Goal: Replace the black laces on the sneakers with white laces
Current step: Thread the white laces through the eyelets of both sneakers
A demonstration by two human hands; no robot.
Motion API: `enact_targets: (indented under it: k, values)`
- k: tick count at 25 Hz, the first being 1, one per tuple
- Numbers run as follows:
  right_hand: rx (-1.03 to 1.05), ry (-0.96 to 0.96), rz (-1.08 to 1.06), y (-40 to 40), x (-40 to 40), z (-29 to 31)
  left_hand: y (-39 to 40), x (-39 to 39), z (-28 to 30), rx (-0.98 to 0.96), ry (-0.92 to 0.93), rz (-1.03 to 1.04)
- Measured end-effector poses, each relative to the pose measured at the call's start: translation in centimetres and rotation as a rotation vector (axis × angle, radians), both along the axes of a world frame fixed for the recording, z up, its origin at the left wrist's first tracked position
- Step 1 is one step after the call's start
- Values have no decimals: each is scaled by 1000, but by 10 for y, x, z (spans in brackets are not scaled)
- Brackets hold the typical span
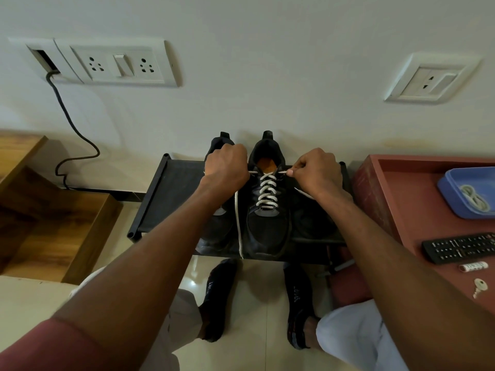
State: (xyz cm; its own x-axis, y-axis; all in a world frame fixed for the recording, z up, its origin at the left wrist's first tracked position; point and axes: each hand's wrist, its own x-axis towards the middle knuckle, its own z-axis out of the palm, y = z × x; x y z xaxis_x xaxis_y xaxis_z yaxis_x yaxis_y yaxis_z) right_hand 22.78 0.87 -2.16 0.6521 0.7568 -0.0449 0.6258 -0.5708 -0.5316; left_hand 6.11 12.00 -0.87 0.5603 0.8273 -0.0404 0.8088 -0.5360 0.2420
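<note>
Nearest the camera, the person's two feet in black socks [219,298] stood on the pale tiled floor [257,290], with light trousers at the knees and a maroon sleeve [48,346] on the left arm. Both forearms reached forward over a low black rack [158,199], on which two black sneakers sat side by side, heels toward the wall.

The right sneaker [267,228] carried a white lace [267,191] crossed up through its eyelets to the top row. The left hand [227,167] was curled into a fist around one end of that lace; the lace ran taut from the top left eyelet into the fist, and its loose tail [237,223] dropped from under the hand down between the two shoes to the rack's front edge. The right hand [316,170] pinched the other end between thumb and forefinger just beside the top right eyelet, the remaining fingers folded, with a short strip of lace showing under the wrist. The left sneaker [217,228] lay mostly hidden beneath the left arm.

To the right, a red tray table [375,183] held a blue lid [455,183] with a coiled white lace [474,196], a remote [460,247] and a key [479,287]. Beyond, the wall bore two socket plates [117,62] and a black cable [67,116].
</note>
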Motion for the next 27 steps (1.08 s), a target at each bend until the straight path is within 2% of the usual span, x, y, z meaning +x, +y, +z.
enact_targets:
  k: [3,5,8,10,12,14,19,20,22,24,26,27]
  values:
    - [-13,77,-16,-3,-6,1,-3,0,1,12,35,23]
    - [-8,238,-46,-3,-5,15,0,-2,5,-80,-26,49]
    - [0,741,8,-10,-14,47,6,-7,24,-523,-364,122]
    - [31,919,138,-13,-25,59,5,-7,38,-819,-421,190]
    - [41,887,233,-15,-35,56,4,-5,44,-1020,-377,220]
    - [42,740,260,-14,-43,47,4,-4,44,-1096,-344,204]
    - [129,461,111,-7,-57,31,0,-9,43,-1050,-376,157]
    - [108,492,72,-6,-59,29,0,-10,43,-1027,-388,148]
    - [69,734,7,-7,-63,32,-2,-11,45,-936,-390,98]
    - [72,938,-16,-10,-62,39,-3,-10,48,-764,-370,19]
    - [96,868,57,-13,-58,48,-3,-7,51,-580,-402,-15]
    - [130,728,127,-14,-55,52,-2,-5,53,-547,-442,-20]
